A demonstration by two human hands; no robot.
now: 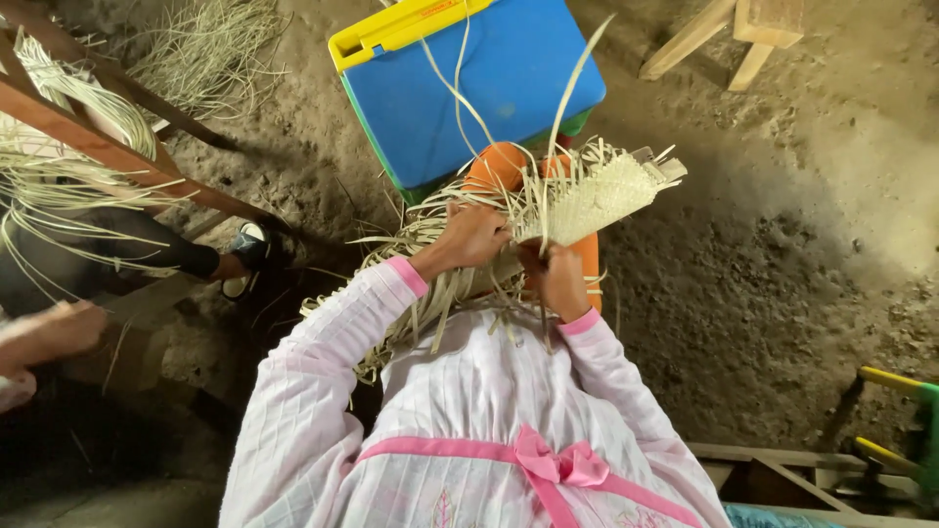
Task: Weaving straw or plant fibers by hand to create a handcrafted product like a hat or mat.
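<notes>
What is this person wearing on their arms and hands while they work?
Both arms are covered by long sleeves of pale pink cloth with a faint checked pattern, each ending in a plain, brighter pink cuff at the wrist. The left hand and the right hand are bare: no gloves, and no rings or bracelets that can be made out. A pink ribbon bow sits on the same garment.

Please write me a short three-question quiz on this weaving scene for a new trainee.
1. True or false: both of the person's hands grip the woven straw piece.
2. What colour is the flat top of the plastic stool beyond the hands? A) red B) blue C) white
3. Which hand lies nearer the orange form under the weave?

Key
1. True: the left hand and the right hand both clutch the strands at its near edge.
2. B, blue, with a yellow edge.
3. The left hand; the orange top shows just beyond it.
</notes>
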